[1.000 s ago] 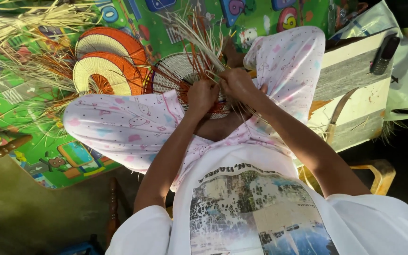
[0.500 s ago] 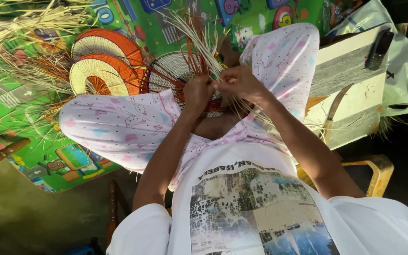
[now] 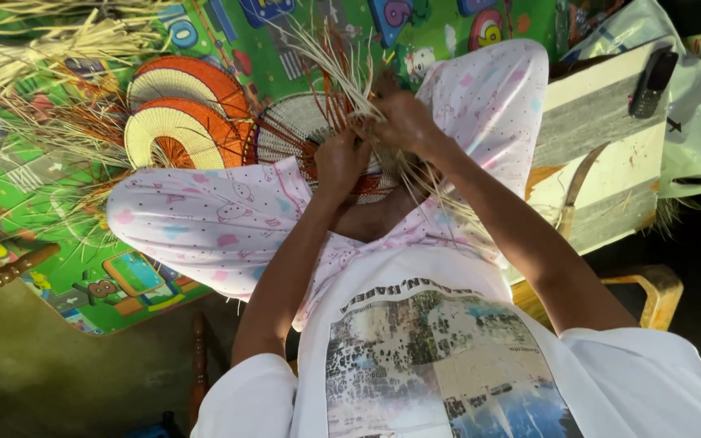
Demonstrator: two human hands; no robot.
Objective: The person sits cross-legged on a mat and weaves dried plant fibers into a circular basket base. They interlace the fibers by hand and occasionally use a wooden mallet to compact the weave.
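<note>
I sit with my knees apart in pale patterned trousers, looking straight down. A round, partly woven basket base (image 3: 298,130) in cream and red-brown rests between my knees. My left hand (image 3: 341,162) grips its near edge. My right hand (image 3: 403,122) pinches a bundle of pale straw strands (image 3: 342,61) that fan upward from the weave. More loose strands trail down over my right thigh.
Two finished woven discs, orange and cream (image 3: 184,113), lie left of the basket on a colourful play mat (image 3: 34,203). Loose straw (image 3: 34,49) is heaped at top left. A knife (image 3: 574,191) and a dark phone (image 3: 651,81) lie on a painted board at right.
Both hands have shifted slightly along the basket's edge, and the straw strands have swung a little to the left. The basket stays between my knees.
</note>
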